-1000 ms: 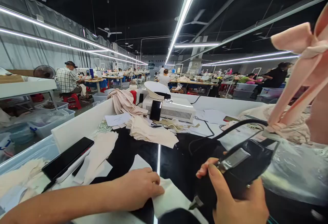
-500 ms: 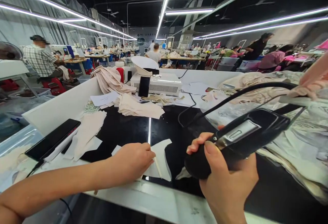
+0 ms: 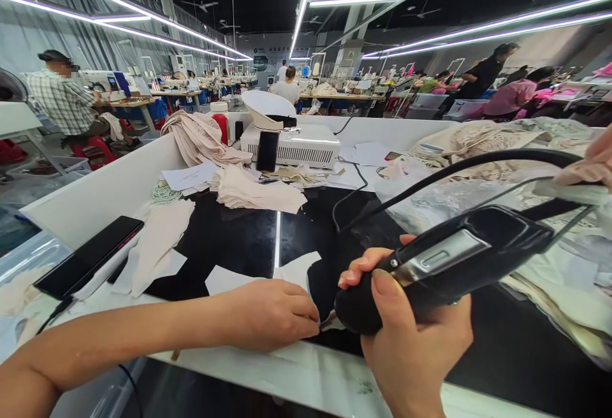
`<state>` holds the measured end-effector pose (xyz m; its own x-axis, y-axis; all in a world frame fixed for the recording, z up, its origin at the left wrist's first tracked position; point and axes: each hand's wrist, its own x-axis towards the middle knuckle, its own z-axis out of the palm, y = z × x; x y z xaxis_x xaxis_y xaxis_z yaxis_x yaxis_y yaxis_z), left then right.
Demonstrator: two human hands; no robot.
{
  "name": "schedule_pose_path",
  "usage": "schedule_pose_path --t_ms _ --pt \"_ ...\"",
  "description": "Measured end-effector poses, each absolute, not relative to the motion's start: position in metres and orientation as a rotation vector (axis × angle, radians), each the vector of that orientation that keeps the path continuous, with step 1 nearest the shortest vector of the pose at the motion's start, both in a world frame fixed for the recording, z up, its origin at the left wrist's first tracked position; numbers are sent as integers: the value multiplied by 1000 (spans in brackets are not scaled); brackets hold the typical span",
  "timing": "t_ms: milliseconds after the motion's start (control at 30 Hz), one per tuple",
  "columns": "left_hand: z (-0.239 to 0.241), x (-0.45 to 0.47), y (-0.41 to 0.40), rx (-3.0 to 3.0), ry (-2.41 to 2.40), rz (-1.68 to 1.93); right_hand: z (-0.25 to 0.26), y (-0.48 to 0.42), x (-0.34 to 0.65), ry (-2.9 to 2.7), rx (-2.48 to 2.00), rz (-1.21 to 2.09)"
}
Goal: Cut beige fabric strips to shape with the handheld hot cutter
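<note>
My right hand is wrapped round a black corded hand tool with a silver panel on its side. The tool's rounded end points left, low over the dark tabletop. Close by on the left, my left hand lies over a white cut piece, its fingers pinched together at the piece's right edge. What those fingertips hold is hidden. A pale scrap shows between them and the tool. At the right edge another hand touches a whitish part by the tool's cable.
Beige cut fabric lies ahead, before a white box-shaped device with a phone leaning on it. A black tablet-like device lies left. Plastic and fabric heaps fill the right. Other people sit at sewing tables beyond.
My left hand has moved right across the white piece, closer to the tool. The thin cream strip under its fingers is out of sight. My right hand keeps its grip.
</note>
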<state>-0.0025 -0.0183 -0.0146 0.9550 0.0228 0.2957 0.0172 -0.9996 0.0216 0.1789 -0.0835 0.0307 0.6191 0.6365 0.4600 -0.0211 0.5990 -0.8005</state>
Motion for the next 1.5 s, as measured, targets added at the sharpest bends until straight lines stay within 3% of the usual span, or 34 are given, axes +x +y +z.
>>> schedule_pose_path --t_ms 500,1500 --pt "-36 -16 -6 2959 135 749 41 -83 177 -799 -820 415" --pt "-32 -17 -9 2921 238 610 59 -66 181 -674 -902 417"
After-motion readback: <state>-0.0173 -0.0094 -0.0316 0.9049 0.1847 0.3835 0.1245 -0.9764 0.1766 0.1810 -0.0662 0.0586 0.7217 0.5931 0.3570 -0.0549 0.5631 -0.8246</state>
